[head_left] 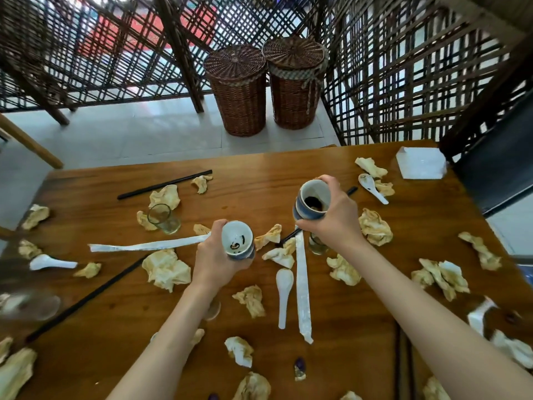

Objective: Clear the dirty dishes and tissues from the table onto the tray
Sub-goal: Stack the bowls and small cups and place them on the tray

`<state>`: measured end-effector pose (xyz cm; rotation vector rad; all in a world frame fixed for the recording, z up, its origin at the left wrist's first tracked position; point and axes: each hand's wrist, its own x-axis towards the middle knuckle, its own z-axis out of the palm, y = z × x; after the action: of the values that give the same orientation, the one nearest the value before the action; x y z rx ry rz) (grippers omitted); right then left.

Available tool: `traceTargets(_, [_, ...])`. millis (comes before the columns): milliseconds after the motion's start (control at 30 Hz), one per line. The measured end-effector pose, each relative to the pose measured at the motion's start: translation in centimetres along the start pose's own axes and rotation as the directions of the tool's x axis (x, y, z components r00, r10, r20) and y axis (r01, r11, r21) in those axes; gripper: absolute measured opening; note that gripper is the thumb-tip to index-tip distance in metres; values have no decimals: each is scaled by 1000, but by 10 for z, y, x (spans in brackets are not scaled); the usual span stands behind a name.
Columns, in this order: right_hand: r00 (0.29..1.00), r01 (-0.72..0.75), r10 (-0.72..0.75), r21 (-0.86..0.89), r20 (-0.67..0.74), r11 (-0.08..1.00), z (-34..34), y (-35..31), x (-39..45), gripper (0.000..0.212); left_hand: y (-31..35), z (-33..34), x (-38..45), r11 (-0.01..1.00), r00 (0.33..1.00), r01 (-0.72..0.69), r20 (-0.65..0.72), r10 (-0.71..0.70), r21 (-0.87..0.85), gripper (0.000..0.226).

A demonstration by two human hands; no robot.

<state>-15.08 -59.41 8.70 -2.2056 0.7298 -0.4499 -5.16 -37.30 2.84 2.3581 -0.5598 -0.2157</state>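
Observation:
My left hand (213, 255) grips a blue-and-white cup (238, 241) with dark residue inside, held above the wooden table (245, 194). My right hand (337, 217) grips a second blue cup (313, 202), which seems stacked on another, its inside holding dark dregs. Several crumpled stained tissues (165, 269) lie scattered over the table. White soup spoons (284, 295) (372, 187) (49, 262), black chopsticks (164, 184), paper chopstick sleeves (144, 246) (304, 290) and a clear glass (164, 217) lie among them. No tray is visible.
Another glass (317, 245) stands under my right wrist, and a blurred glass (31, 306) lies at the left edge. A white napkin packet (419, 163) sits at the far right corner. Two wicker baskets (239, 88) stand on the floor beyond the table, before a lattice screen.

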Motion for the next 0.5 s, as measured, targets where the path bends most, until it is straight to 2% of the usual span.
traceTargets(233, [997, -37, 35, -18, -72, 999, -32, 11, -27, 85, 39, -1, -8, 997, 996, -77, 53, 77, -6, 86])
traceTargets(500, [986, -81, 78, -15, -147, 997, -111, 45, -80, 90, 113, 25, -38, 974, 969, -224, 105, 224, -13, 84])
